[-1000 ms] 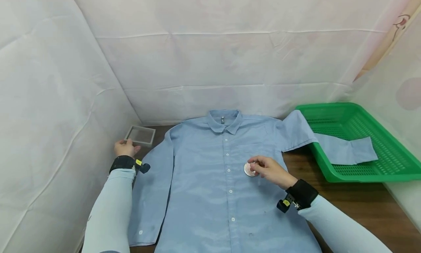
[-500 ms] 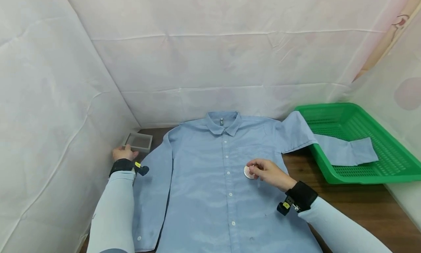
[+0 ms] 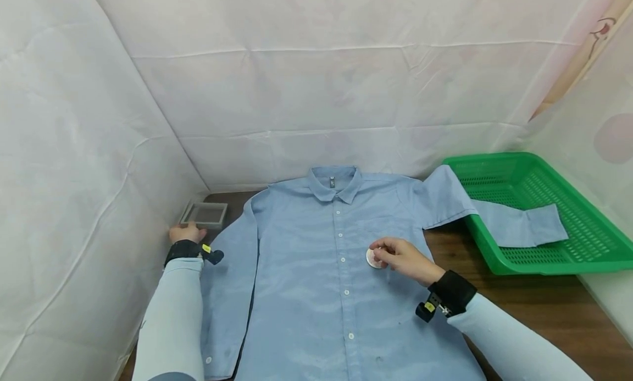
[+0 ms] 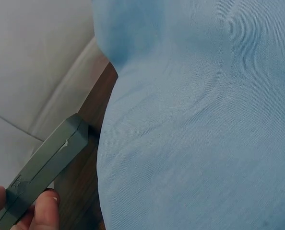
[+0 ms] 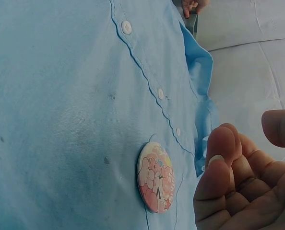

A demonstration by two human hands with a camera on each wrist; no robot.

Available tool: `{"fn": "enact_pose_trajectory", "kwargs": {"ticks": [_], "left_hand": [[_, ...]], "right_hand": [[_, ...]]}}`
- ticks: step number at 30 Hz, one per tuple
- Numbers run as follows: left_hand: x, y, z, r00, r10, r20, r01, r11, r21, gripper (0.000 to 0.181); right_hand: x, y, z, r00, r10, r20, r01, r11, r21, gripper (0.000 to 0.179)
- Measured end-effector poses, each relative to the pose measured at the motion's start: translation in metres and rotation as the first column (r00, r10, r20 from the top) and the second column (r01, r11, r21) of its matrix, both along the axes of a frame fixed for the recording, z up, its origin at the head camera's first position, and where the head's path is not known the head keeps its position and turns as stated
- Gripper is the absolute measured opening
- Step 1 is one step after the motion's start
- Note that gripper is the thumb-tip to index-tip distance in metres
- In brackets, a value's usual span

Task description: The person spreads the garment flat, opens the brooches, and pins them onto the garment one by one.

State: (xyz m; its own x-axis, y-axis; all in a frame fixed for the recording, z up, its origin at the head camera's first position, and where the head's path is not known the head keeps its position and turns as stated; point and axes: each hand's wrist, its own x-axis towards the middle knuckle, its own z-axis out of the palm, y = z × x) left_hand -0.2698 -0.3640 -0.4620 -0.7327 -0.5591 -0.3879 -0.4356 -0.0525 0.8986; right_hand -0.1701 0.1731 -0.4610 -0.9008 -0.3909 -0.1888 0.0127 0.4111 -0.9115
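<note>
A light blue button-up shirt point(image 3: 301, 271) lies spread front up, its collar toward the back wall. At its far left my left hand point(image 3: 187, 233) pinches a small grey rectangular box point(image 3: 207, 213). The left wrist view shows thumb and fingers on opposite sides of the box point(image 4: 46, 158), which has a seam along its side. A round pink-and-white pin badge point(image 5: 156, 177) with a cartoon print rests on the shirt's chest, right of the button row. Just over it hovers my right hand point(image 3: 405, 260), fingers loosely bent, thumb apart, holding nothing.
A green plastic basket point(image 3: 598, 230) stands at the back right, with one shirt sleeve point(image 3: 524, 224) draped over its rim and into it. White cloth walls point(image 3: 316, 95) enclose the dark wooden table point(image 3: 544, 309) at the back and both sides.
My left hand and the grey box have shifted slightly toward me and lower. The head view has moved a little. My right hand stays almost still beside the pin badge.
</note>
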Motion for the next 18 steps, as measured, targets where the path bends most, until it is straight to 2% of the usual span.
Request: {"fn": "enact_pose_trajectory", "kwargs": {"ticks": [7, 13, 16, 18], "left_hand": [[-0.0007, 0.0006, -0.0069, 0.997, 0.028, 0.07, -0.023, 0.998, -0.064, 0.065], [0.001, 0.004, -0.0098, 0.997, 0.038, 0.07, -0.031, 0.995, -0.099, 0.066], [0.0032, 0.0045, -0.0111, 0.998, 0.03, 0.063, -0.019, 0.985, -0.173, 0.06], [0.0044, 0.0044, -0.0113, 0.998, 0.021, 0.065, -0.005, 0.972, -0.233, 0.047]], "right_hand": [[0.0003, 0.0006, -0.0037, 1.0, 0.009, -0.013, -0.008, 1.0, 0.015, 0.041], [0.0004, 0.0016, -0.0048, 1.0, 0.014, -0.014, -0.014, 1.0, 0.007, 0.042], [0.0002, 0.0017, -0.0052, 1.0, 0.011, -0.012, -0.011, 1.0, 0.01, 0.041], [0.0, 0.0016, -0.0055, 1.0, 0.007, -0.013, -0.007, 1.0, 0.014, 0.04]]}}
